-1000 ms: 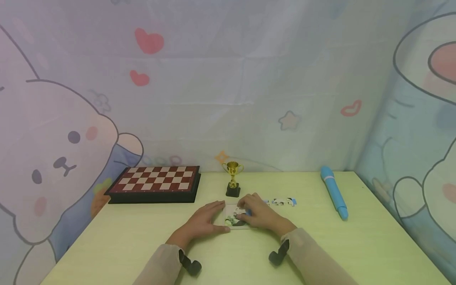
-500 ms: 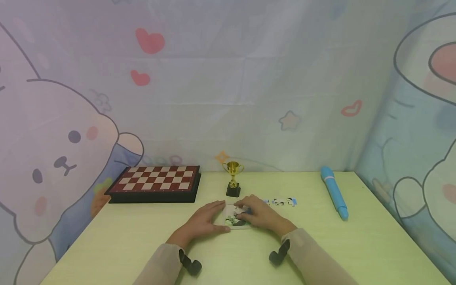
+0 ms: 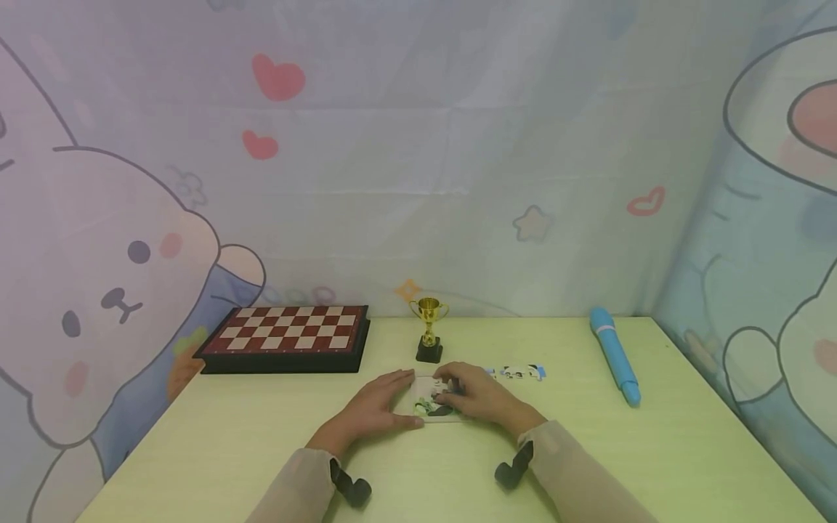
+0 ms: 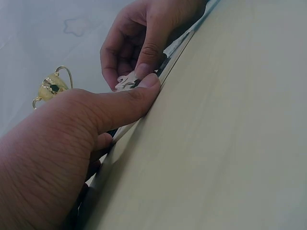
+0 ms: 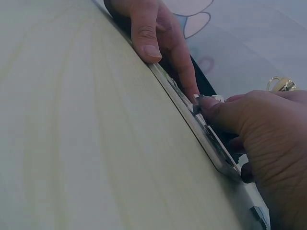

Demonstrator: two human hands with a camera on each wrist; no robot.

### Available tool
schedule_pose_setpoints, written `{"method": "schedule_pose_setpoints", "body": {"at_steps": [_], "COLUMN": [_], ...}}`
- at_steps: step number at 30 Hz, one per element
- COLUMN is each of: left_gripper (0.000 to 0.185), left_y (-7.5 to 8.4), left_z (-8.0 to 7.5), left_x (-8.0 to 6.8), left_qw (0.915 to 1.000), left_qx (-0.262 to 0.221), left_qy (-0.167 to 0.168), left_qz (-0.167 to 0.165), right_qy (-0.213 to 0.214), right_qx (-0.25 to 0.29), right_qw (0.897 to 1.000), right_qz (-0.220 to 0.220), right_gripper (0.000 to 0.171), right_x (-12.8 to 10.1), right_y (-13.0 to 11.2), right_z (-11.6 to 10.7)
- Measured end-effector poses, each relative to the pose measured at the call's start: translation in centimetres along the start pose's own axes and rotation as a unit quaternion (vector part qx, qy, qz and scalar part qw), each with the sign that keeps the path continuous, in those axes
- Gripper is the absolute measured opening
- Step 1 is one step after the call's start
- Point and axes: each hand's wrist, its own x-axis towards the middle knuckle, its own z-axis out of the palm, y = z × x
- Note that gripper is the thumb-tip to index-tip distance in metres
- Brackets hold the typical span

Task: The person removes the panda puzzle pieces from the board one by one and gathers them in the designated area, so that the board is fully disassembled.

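Near the desk's middle, just before the trophy [image 3: 429,338], the left hand [image 3: 373,412] steadies the puzzle tray [image 3: 437,415] while the right hand [image 3: 480,396] pinches a puzzle piece [image 4: 125,82] (best lowered flat, aligned, then pressed gently).

My right hand [image 5: 261,143] pinches a small puzzle piece [image 5: 197,100] over the flat puzzle tray [image 5: 211,139], while my left hand [image 5: 153,33] steadies its far edge (thumb on the table [image 5: 72,143]).

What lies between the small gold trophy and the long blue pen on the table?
Loose puzzle pieces lie between the gold trophy and blue pen, in the head view.
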Motion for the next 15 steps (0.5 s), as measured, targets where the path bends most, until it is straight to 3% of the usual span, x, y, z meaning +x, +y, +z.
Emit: {"method": "schedule_pose_setpoints", "body": {"at_steps": [9, 15], "left_gripper": [0.096, 0.096], "left_y": [-0.02, -0.11], "left_z": [-0.12, 0.0], "left_x": [0.06, 0.05], "left_qw": [1.0, 1.0], "left_qx": [0.003, 0.005], "left_qy": [0.0, -0.001], "left_qz": [0.002, 0.0], "right_qy": [0.026, 0.036], "right_qx": [0.022, 0.03], "right_qw": [0.999, 0.998], "right_qz": [-0.003, 0.029], "right_gripper": [0.027, 0.018], "right_x": [0.2, 0.15], "right_y": [-0.52, -0.41], "right_z": [-0.3, -0.28]}}
